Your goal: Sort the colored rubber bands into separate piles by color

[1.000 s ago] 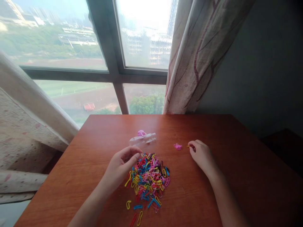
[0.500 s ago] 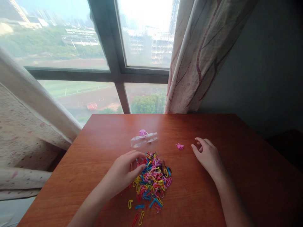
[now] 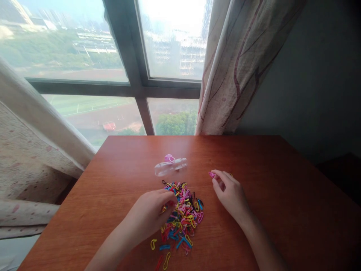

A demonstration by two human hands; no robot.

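A heap of small coloured rubber bands (image 3: 184, 218) lies on the table, pink, yellow, blue, red and black mixed together. My left hand (image 3: 155, 210) is over the heap's left side, fingers curled in toward the thumb; a reddish bit shows there, but what the fingertips hold is mostly hidden. A little cluster of pink rubber bands (image 3: 211, 174) lies apart, to the right of the heap. Beside that cluster is my right hand (image 3: 229, 190), its thumb and index finger apart at the pink bands. Behind its knuckles peeks a yellow bit (image 3: 231, 174).
Beyond the heap a clear plastic bottle or tube (image 3: 170, 167) lies on its side, with a pink looped piece (image 3: 169, 158) against it. Stray bands (image 3: 167, 260) lie near the front of the wooden table (image 3: 84, 203). A window and curtains (image 3: 225, 75) stand behind.
My right hand has moved left to the pink cluster, uncovering a yellow bit behind it. My left hand's fingers have curled further in over the heap.
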